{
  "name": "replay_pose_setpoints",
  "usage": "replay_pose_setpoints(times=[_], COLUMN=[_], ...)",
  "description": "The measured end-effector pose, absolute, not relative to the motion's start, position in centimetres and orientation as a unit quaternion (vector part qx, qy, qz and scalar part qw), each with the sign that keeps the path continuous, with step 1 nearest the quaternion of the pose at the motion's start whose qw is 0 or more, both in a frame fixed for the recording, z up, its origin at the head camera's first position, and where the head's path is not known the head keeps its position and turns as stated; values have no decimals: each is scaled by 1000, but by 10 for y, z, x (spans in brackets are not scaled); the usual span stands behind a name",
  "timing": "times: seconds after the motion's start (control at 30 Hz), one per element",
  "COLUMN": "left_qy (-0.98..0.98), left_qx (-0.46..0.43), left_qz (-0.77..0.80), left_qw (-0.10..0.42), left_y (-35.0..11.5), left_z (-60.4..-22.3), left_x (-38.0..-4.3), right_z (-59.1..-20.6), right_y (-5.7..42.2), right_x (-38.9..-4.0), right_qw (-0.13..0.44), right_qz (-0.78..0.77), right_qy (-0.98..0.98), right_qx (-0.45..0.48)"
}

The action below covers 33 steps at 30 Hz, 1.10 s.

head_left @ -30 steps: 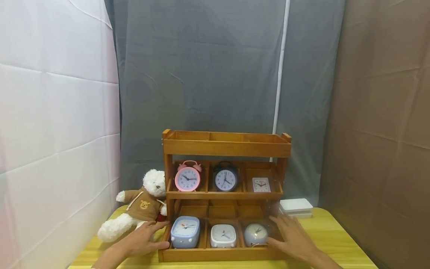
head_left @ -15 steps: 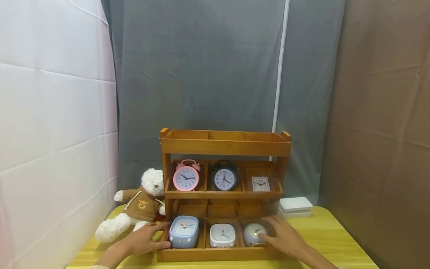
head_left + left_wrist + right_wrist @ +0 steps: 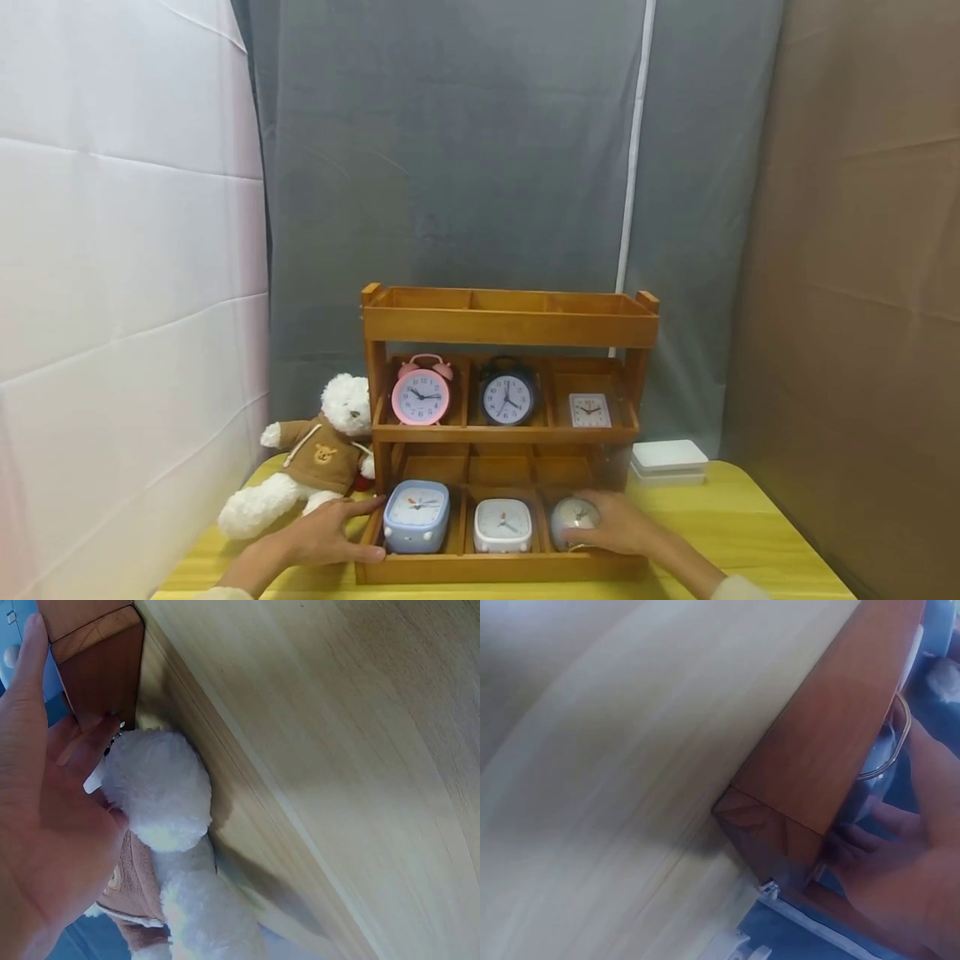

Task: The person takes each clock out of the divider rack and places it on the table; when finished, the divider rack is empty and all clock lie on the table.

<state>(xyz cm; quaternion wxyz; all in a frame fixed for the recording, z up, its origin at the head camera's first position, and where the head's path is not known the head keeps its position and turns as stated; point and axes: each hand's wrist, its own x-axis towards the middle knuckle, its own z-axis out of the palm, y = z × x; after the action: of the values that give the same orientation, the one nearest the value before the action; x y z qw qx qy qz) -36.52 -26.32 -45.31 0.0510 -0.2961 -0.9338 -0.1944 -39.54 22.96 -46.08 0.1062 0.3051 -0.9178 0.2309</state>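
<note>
A tiered wooden rack (image 3: pixel 510 570) stands on the table. My right hand (image 3: pixel 621 523) grips a round silvery-grey alarm clock (image 3: pixel 567 527) in its bottom right compartment; the thumb lies across its face. A thin wire loop (image 3: pixel 906 746) shows on this clock in the right wrist view. My left hand (image 3: pixel 330 533), thumb and fingers extended, rests at the rack's lower left end, beside a blue alarm clock (image 3: pixel 416 515). A white alarm clock (image 3: pixel 502 525) occupies the middle compartment. Above sit a pink twin-bell clock (image 3: pixel 421 396), a black one (image 3: pixel 507 398) and a small square white clock (image 3: pixel 589 411).
A white teddy bear (image 3: pixel 322 458) in a brown hoodie leans at the rack's left, close to my left hand. White boxes (image 3: pixel 669 458) lie behind the rack on the right. Cloth walls (image 3: pixel 465 167) enclose the yellow wooden table (image 3: pixel 750 533).
My right hand has moved left from the rack's right end onto the round clock and its fingers have closed round it. The left hand stays at the left end.
</note>
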Motion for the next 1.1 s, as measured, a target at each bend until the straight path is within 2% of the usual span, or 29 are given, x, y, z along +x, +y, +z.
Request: replay_pose_setpoints(times=[0.17, 0.4, 0.6, 0.8, 1.1], left_qy=[-933, -930, -930, -931, -931], left_qx=[-298, -302, -297, -293, -292], left_qz=[-191, -205, -212, -213, -216], left_qw=[58, 51, 41, 36, 32], left_y=[-262, -261, -260, -260, -261], left_z=[-453, -448, -448, -449, -450], left_x=[-366, -363, -361, -362, -363], right_z=[-460, -463, -468, -460, -438], right_y=[229, 228, 225, 222, 231], right_x=[-398, -402, -404, -399, -384], right_qw=[90, 106, 156, 241, 293], right_qz=[217, 245, 254, 226, 235], right_qy=[-924, -917, -911, -909, -901], right_qx=[302, 296, 284, 254, 215])
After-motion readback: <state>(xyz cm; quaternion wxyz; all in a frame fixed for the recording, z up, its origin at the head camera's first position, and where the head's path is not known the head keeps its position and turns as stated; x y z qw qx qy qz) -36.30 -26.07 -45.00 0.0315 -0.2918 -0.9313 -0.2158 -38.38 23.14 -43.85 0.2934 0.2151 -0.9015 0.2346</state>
